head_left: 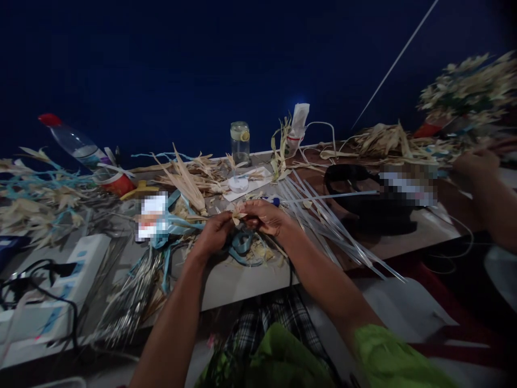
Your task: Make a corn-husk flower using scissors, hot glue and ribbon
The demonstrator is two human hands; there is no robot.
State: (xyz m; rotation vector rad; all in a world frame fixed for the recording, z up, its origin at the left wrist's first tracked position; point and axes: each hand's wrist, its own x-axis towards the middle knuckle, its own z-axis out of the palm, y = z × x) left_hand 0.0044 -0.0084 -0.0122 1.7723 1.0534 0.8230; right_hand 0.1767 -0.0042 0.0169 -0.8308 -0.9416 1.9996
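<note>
A small pale flower of dried corn husk (pixel 237 216) sits between my hands above the table's front edge. My left hand (pixel 217 233) pinches it from the left with closed fingers. From the right, the bent fingers of my right hand (pixel 264 216) close on the same flower; their tips are partly hidden. Just below lies a roll of light blue tape (pixel 242 243) among husk scraps (pixel 262 252). Larger dried husks (pixel 188 186) lie behind my left hand. Long clear plastic sticks (pixel 323 221) spread out to the right of my right hand.
A bundle of thin wires (pixel 135 296) and a white power strip (pixel 81 275) lie left. A clear bottle with red cap (pixel 75 143) leans behind them. A lidded jar (pixel 240 143) stands at the back. Another person's hand (pixel 476 164) is at right, near a husk-flower bunch (pixel 468 91).
</note>
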